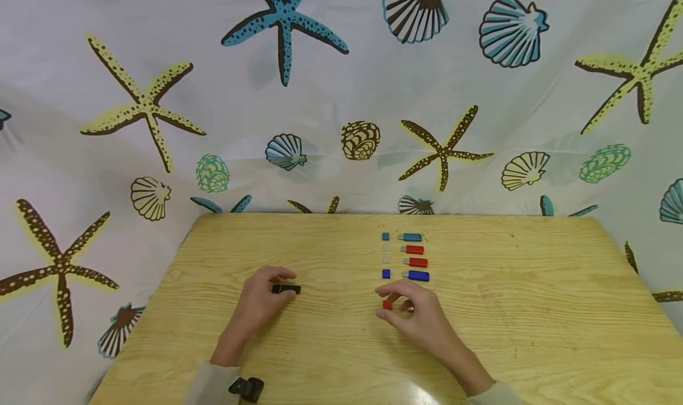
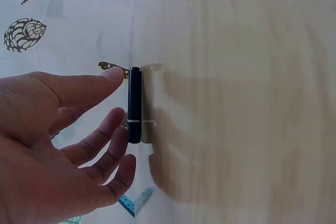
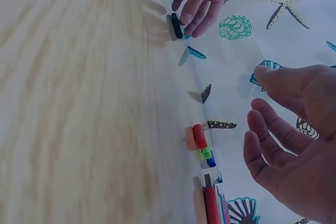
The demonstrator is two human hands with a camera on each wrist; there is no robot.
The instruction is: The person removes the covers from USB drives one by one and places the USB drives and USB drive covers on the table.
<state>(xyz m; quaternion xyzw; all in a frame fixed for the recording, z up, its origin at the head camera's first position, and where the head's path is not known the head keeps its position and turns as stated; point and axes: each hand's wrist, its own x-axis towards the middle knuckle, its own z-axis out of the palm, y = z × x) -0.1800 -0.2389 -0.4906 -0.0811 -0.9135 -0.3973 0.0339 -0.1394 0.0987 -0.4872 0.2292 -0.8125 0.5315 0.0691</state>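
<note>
My left hand (image 1: pixel 261 298) is beside a black USB stick (image 1: pixel 286 289) that lies on the wooden table with its cap on. In the left wrist view, the thumb and loosely bent fingers are close to the stick (image 2: pixel 135 106) without wrapping round it. My right hand (image 1: pixel 418 316) hovers over a small red cap (image 1: pixel 387 305), thumb and fingers apart and nothing between them. Under this hand a red USB stick (image 1: pixel 411 309) is mostly hidden in the head view. The right wrist view shows the red stick (image 3: pixel 212 203) lying uncapped, apart from its red cap (image 3: pixel 199 136).
Beyond my right hand several uncapped USB sticks lie in a column: light blue (image 1: pixel 412 237), two red and dark blue (image 1: pixel 416 276). Left of them lie their caps, a light blue one (image 1: pixel 386 236), a dark blue one (image 1: pixel 386 273) and two clear ones. A patterned curtain (image 1: pixel 331 179) borders the table (image 1: pixel 331 345).
</note>
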